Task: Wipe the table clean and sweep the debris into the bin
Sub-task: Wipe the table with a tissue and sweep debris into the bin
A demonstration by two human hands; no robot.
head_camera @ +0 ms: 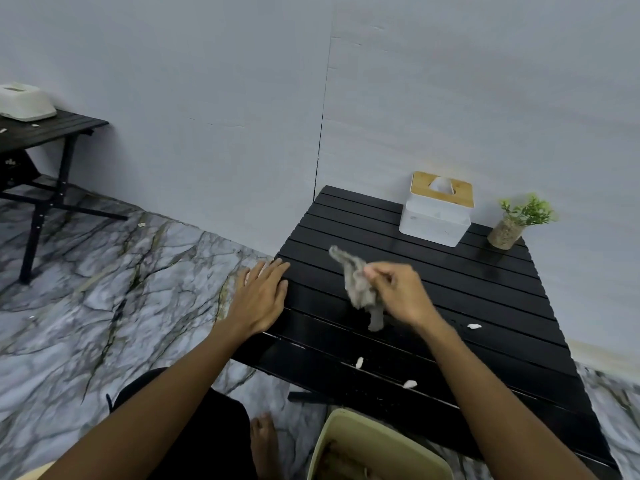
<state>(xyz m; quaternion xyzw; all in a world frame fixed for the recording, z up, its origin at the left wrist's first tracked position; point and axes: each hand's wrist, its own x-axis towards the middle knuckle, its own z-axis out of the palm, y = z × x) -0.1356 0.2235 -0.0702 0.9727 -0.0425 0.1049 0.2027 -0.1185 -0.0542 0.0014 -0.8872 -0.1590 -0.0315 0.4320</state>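
Hanging above the tabletop (450, 271), the grey cloth (356, 278) is pinched by fingers of the right hand (398, 292); the left hand (258, 299) is laid flat, fingers released. White scraps (409, 383) are found between cloth and bin (337, 414), nearest the right hand.

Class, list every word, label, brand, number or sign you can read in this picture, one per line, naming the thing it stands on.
None can be read.
The tissue box, plant pot, bin and grey cloth show no print.
Pale marks on a dark thing under the far table: too small and blurred to read.
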